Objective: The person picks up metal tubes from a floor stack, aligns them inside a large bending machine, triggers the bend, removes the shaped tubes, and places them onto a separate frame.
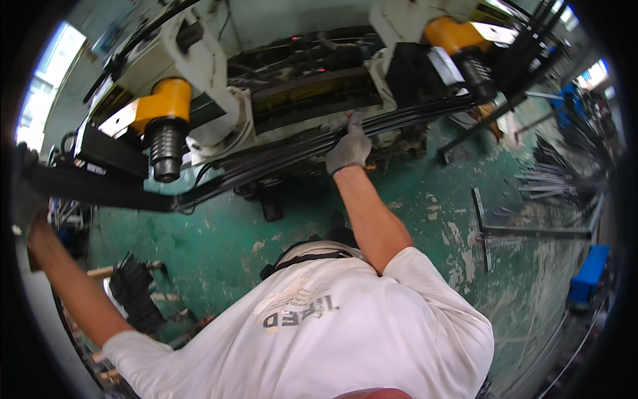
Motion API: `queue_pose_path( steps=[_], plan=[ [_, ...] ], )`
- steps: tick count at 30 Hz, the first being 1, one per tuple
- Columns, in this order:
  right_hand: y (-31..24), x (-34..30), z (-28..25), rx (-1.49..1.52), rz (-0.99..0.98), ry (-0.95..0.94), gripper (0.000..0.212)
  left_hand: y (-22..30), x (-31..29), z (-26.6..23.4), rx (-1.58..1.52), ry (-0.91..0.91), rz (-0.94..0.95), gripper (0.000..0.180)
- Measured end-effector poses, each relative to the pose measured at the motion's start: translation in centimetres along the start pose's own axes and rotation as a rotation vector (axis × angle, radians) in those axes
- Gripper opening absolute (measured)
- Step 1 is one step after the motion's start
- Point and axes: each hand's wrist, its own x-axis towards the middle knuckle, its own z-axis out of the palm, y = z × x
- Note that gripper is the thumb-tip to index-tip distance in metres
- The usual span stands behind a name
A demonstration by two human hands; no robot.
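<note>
A row of long black strips (266, 161) runs across in front of the machine, from the far left up to the right. My right hand (350, 147), in a grey glove, is at the middle of the strips. Its fingers close over them, with one digit pointing up toward the machine's front edge. At the far left rim my left hand (25, 193), in a dark-looking glove, is beside the broad black end of the strips. Shadow and blur hide its fingers. The machine's pale frame (216, 73) stands just beyond the strips.
Two yellow machine heads (174, 103) (452, 34) with threaded dark cylinders flank the middle. Metal strips (558, 174) are heaped at right, near a metal floor frame (531, 231) and a blue box (589, 272). A dark pile (136, 289) lies at lower left on the worn green floor (438, 199).
</note>
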Motion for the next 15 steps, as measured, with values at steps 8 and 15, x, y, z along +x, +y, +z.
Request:
queue_pose_path(
  steps=[8,15],
  plan=[
    [-4.3,-8.7,-10.7,0.108,-0.105,0.038,0.029,0.5,-11.7,-0.4,0.037,-0.109,0.098,0.037],
    [-17.4,-13.0,-23.1,0.164,-0.270,0.182,0.030,1.4,-19.9,3.5,-0.769,-0.439,-0.247,0.034]
  ],
)
